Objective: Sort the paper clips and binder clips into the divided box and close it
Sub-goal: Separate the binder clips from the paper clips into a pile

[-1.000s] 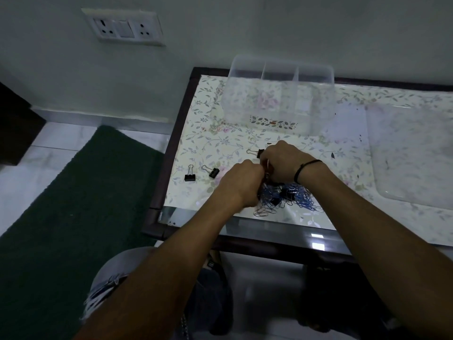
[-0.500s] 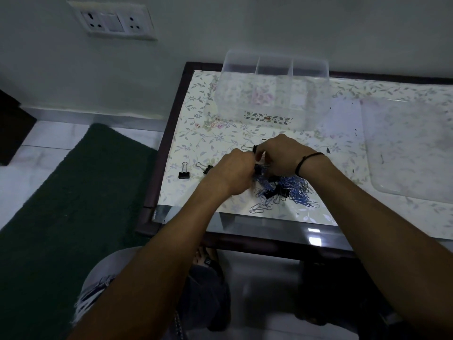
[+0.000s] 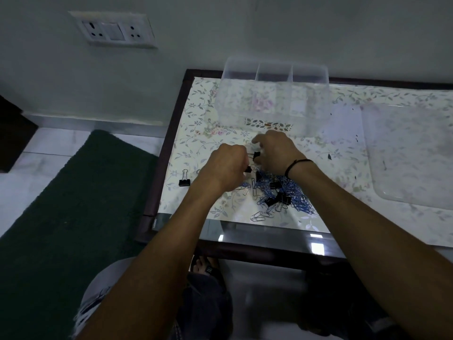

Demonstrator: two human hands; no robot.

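A tangled pile of blue and silver paper clips (image 3: 284, 192) with several black binder clips mixed in lies near the table's front edge. My left hand (image 3: 226, 166) is curled at the pile's left side, and a black binder clip (image 3: 248, 169) sticks out of its fingers. Just behind the pile, my right hand (image 3: 275, 153) pinches another black binder clip (image 3: 256, 155) with curled fingers. The clear divided box (image 3: 272, 111) stands open behind my hands; its three compartments look empty. A lone binder clip (image 3: 184, 181) sits left of my left hand.
The clear lid (image 3: 411, 155) lies flat on the right of the floral table (image 3: 196, 133). The table's dark wooden edge (image 3: 157, 182) runs along the left. A green mat (image 3: 73, 204) covers the floor below, and a wall socket (image 3: 112, 29) is up left.
My hands were pressed together over one clip. They have drawn slightly apart and shifted toward the box, each with a black binder clip; the camera has moved closer.
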